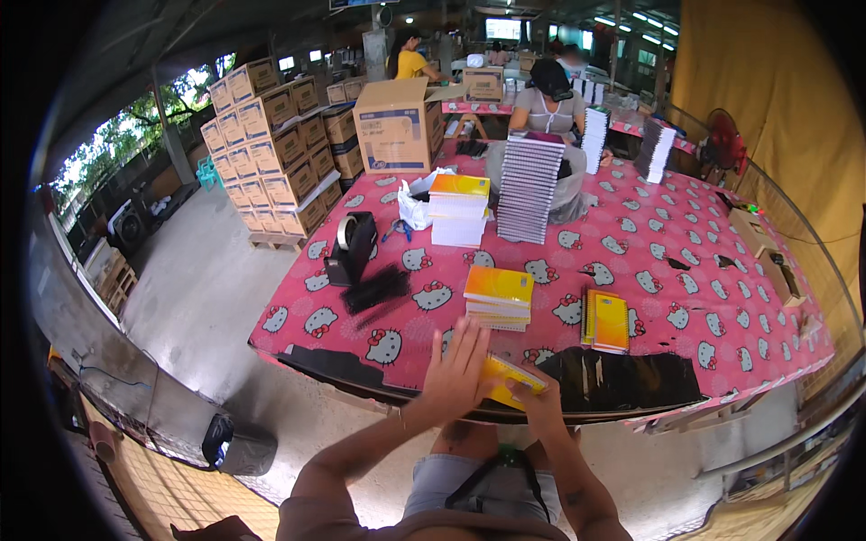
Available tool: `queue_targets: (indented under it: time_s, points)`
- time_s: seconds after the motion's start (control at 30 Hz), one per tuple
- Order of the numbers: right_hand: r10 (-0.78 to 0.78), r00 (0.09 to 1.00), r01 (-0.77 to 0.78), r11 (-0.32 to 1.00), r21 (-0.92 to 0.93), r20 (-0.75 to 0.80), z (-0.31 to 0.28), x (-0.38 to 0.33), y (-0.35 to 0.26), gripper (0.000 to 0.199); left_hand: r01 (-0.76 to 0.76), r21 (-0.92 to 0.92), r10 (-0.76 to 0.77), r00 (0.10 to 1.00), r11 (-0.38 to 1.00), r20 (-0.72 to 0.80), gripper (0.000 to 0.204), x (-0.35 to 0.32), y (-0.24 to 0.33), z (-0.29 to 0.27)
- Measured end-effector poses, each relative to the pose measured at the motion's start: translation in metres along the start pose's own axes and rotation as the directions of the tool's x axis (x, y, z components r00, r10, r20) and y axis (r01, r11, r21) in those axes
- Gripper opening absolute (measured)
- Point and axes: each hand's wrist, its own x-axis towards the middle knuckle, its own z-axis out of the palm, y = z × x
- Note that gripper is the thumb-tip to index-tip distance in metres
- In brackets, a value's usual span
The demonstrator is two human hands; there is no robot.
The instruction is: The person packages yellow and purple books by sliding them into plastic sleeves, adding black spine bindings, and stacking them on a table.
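Gripping yellow notebook [512, 376] at table edge [541, 417] (both hands)

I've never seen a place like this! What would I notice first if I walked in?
Probably the big table with its bright pink cartoon-cat cloth, dotted with small stacks of yellow notebooks and a tall stack of spiral notebooks farther back. At the near edge, the left hand and right hand hold one yellow notebook. To the left, brown cardboard boxes are piled high.
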Motion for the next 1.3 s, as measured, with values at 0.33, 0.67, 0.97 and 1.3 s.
queue_targets:
  time_s: [0.33,0.67,0.97,1.3]
  points:
    - [0.041,0.995,-0.036,0.998,-0.06,0.095,0.01,0.004,0.003,0.025,0.053,-0.033,-0.054,0.997,0.998,-0.052,0.092,0.015,-0.008,-0.002]
    - [-0.013,0.996,0.019,0.998,-0.065,0.089,0.002,0.026,0.025,0.027,0.017,-0.19,-0.017,1.0,0.982,0.002,0.081,-0.015,0.007,0.023]
    - [0.023,0.978,0.018,0.981,-0.191,0.209,-0.017,0.028,0.034,0.025,-0.168,-0.304,0.145,0.985,0.938,-0.098,0.022,-0.002,-0.021,0.022]
    - [0.019,0.981,0.025,0.973,-0.229,0.191,-0.017,0.025,0.031,0.025,-0.04,-0.029,0.039,0.999,0.999,-0.015,0.064,0.0,0.001,0.015]
